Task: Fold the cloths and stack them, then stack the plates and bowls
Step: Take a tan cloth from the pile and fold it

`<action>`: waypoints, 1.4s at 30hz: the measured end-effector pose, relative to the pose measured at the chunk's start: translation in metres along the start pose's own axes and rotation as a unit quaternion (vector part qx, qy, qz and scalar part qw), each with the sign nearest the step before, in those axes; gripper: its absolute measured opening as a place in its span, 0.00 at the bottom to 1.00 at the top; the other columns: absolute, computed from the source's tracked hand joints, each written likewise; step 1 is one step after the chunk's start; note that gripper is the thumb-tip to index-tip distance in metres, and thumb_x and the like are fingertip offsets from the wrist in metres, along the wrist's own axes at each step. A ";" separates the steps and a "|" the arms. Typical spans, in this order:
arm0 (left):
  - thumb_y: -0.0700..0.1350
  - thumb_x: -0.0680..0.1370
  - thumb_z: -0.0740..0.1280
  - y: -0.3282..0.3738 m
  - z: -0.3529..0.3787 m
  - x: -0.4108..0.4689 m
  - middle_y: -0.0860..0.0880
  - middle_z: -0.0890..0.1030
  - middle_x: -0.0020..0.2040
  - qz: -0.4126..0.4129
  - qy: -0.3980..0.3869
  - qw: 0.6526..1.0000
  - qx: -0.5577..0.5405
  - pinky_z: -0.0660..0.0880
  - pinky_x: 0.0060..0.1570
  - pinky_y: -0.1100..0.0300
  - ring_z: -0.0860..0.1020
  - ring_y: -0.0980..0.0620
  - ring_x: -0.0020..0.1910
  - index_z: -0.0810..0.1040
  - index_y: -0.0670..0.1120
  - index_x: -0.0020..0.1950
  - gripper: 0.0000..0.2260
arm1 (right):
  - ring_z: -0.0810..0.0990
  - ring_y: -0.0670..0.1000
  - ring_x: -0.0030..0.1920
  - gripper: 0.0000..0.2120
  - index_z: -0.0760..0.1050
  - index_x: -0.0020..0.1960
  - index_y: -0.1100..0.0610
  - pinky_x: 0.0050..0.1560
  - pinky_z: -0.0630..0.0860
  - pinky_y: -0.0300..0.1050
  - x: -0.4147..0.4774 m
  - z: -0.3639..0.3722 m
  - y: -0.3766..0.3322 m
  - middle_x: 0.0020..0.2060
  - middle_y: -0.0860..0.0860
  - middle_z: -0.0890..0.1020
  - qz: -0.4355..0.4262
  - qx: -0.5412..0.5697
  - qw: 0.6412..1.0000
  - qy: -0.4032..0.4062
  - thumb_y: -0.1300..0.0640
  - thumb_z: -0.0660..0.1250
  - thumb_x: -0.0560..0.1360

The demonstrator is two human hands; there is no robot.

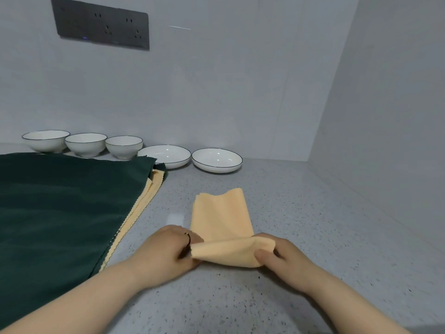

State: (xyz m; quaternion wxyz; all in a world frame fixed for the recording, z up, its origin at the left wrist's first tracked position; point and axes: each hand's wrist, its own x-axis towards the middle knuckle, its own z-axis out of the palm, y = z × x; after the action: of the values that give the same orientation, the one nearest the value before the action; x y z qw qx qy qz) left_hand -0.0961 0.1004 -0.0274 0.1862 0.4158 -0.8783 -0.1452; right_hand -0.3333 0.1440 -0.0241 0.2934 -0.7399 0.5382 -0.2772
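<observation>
A peach cloth (221, 215) lies folded into a narrow strip on the grey counter (301, 213). Its near end is lifted and curled over. My left hand (171, 251) pinches that end's left corner and my right hand (281, 256) pinches its right corner. At the left a dark green cloth (62, 208) lies spread flat over more peach cloths (144, 201), whose edges stick out. Three white bowls (85, 144) stand in a row at the back left, with two white plates (216, 160) to their right.
A grey wall runs along the back and another closes the right side. A dark socket panel (101, 25) hangs high on the back wall. The green cloth's far corner overlaps the rim of the left plate (168, 155).
</observation>
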 end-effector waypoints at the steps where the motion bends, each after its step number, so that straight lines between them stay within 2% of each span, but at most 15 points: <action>1: 0.64 0.64 0.49 0.000 0.001 0.005 0.52 0.82 0.48 -0.032 0.023 0.999 -0.012 0.73 0.52 0.59 0.77 0.54 0.49 0.80 0.45 0.49 0.32 | 0.76 0.35 0.41 0.20 0.71 0.47 0.40 0.42 0.70 0.29 0.000 -0.001 -0.001 0.40 0.38 0.80 0.003 0.014 1.000 -0.005 0.35 0.59 0.59; 4: 0.53 0.73 0.58 -0.007 0.003 0.022 0.41 0.81 0.47 -0.123 0.040 0.989 -0.071 0.71 0.46 0.56 0.77 0.45 0.47 0.77 0.38 0.45 0.19 | 0.75 0.30 0.43 0.20 0.69 0.49 0.37 0.43 0.67 0.23 0.001 -0.002 -0.001 0.40 0.31 0.78 0.008 -0.003 1.000 -0.028 0.46 0.73 0.61; 6: 0.47 0.75 0.58 -0.009 0.002 0.029 0.41 0.76 0.39 -0.150 0.039 0.979 -0.130 0.67 0.41 0.58 0.73 0.46 0.39 0.71 0.40 0.38 0.11 | 0.75 0.33 0.50 0.21 0.69 0.51 0.37 0.49 0.68 0.24 0.006 -0.002 0.004 0.46 0.31 0.78 0.004 -0.020 1.000 -0.007 0.54 0.74 0.66; 8: 0.45 0.78 0.58 -0.010 0.001 0.036 0.47 0.69 0.32 -0.173 0.046 0.970 -0.165 0.62 0.36 0.61 0.66 0.51 0.32 0.64 0.43 0.32 0.15 | 0.77 0.34 0.50 0.15 0.72 0.51 0.42 0.51 0.70 0.26 0.017 -0.002 0.006 0.48 0.36 0.79 -0.004 -0.030 0.998 0.049 0.58 0.70 0.71; 11: 0.48 0.79 0.59 -0.012 0.002 0.047 0.50 0.61 0.28 -0.199 0.062 0.955 -0.210 0.57 0.31 0.62 0.60 0.53 0.29 0.58 0.45 0.30 0.20 | 0.77 0.32 0.37 0.07 0.74 0.42 0.48 0.40 0.70 0.23 0.039 -0.005 0.003 0.37 0.36 0.79 0.024 0.017 0.994 0.108 0.60 0.66 0.74; 14: 0.48 0.80 0.59 -0.015 0.005 0.057 0.49 0.67 0.30 -0.213 0.089 0.941 -0.246 0.60 0.33 0.61 0.65 0.53 0.30 0.63 0.44 0.31 0.18 | 0.70 0.39 0.24 0.18 0.66 0.28 0.52 0.27 0.62 0.31 0.062 -0.005 0.003 0.19 0.42 0.71 0.101 0.055 0.982 0.150 0.57 0.64 0.76; 18: 0.53 0.79 0.60 -0.014 0.006 0.064 0.50 0.79 0.41 -0.255 0.138 0.918 -0.270 0.68 0.40 0.65 0.75 0.55 0.40 0.77 0.44 0.46 0.13 | 0.61 0.47 0.27 0.23 0.57 0.27 0.54 0.29 0.55 0.42 0.091 0.001 0.007 0.25 0.48 0.63 0.195 -0.043 0.966 0.163 0.50 0.63 0.76; 20: 0.54 0.78 0.60 -0.014 0.006 0.069 0.54 0.78 0.41 -0.282 0.143 0.924 -0.216 0.69 0.44 0.61 0.75 0.54 0.42 0.75 0.48 0.50 0.11 | 0.61 0.47 0.26 0.23 0.56 0.28 0.54 0.28 0.55 0.41 0.098 0.003 0.005 0.25 0.48 0.63 0.224 -0.105 0.957 0.151 0.48 0.60 0.77; 22: 0.55 0.78 0.59 -0.011 0.002 0.073 0.57 0.75 0.41 -0.279 0.150 0.945 -0.084 0.67 0.53 0.58 0.73 0.53 0.46 0.71 0.52 0.54 0.09 | 0.62 0.45 0.27 0.22 0.57 0.28 0.53 0.28 0.56 0.39 0.101 0.004 0.001 0.26 0.47 0.64 0.238 -0.151 0.950 0.138 0.48 0.57 0.78; 25: 0.53 0.79 0.57 -0.011 0.000 0.095 0.53 0.72 0.64 -0.209 0.161 0.963 0.057 0.61 0.65 0.58 0.68 0.51 0.64 0.66 0.50 0.68 0.19 | 0.62 0.44 0.27 0.21 0.58 0.29 0.53 0.28 0.57 0.39 0.105 0.004 0.000 0.27 0.46 0.64 0.252 -0.169 0.945 0.120 0.47 0.55 0.79; 27: 0.52 0.80 0.54 -0.013 0.001 0.117 0.50 0.67 0.71 -0.178 0.092 0.976 0.089 0.59 0.68 0.58 0.64 0.50 0.70 0.63 0.48 0.72 0.20 | 0.62 0.45 0.28 0.21 0.58 0.30 0.52 0.29 0.57 0.39 0.108 0.004 0.001 0.28 0.47 0.64 0.260 -0.173 0.944 0.108 0.47 0.55 0.79; 30: 0.50 0.81 0.53 -0.016 0.008 0.144 0.46 0.74 0.64 -0.177 -0.042 0.982 0.060 0.67 0.62 0.56 0.71 0.46 0.64 0.72 0.44 0.63 0.16 | 0.63 0.45 0.29 0.20 0.57 0.31 0.53 0.29 0.58 0.39 0.116 0.000 0.005 0.29 0.47 0.64 0.278 -0.168 0.943 0.080 0.47 0.54 0.79; 38: 0.47 0.79 0.59 -0.027 0.009 0.165 0.53 0.78 0.58 -0.180 0.006 0.979 0.100 0.68 0.50 0.61 0.74 0.52 0.59 0.77 0.51 0.56 0.10 | 0.63 0.45 0.31 0.17 0.58 0.34 0.52 0.30 0.59 0.39 0.127 -0.006 0.017 0.31 0.47 0.65 0.266 -0.119 0.954 0.066 0.47 0.54 0.79; 40: 0.47 0.79 0.59 -0.028 0.009 0.168 0.54 0.79 0.57 -0.175 0.013 0.978 0.115 0.66 0.47 0.62 0.74 0.52 0.58 0.78 0.51 0.54 0.09 | 0.70 0.47 0.37 0.10 0.63 0.45 0.54 0.34 0.63 0.41 0.122 -0.009 0.013 0.38 0.48 0.71 0.257 -0.071 0.958 0.106 0.48 0.57 0.78; 42: 0.47 0.79 0.59 -0.027 0.010 0.170 0.54 0.79 0.57 -0.165 0.019 0.977 0.137 0.65 0.46 0.62 0.75 0.52 0.57 0.78 0.52 0.55 0.10 | 0.74 0.52 0.53 0.17 0.60 0.63 0.54 0.45 0.67 0.42 0.117 -0.009 0.008 0.55 0.51 0.73 0.243 -0.124 0.955 0.120 0.49 0.58 0.78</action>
State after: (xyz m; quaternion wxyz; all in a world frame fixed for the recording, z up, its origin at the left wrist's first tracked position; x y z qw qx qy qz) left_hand -0.1819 -0.0489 -0.0126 0.1179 0.5792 -0.8054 -0.0445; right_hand -0.3131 0.0284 -0.0129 0.1912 -0.5786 0.7630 -0.2157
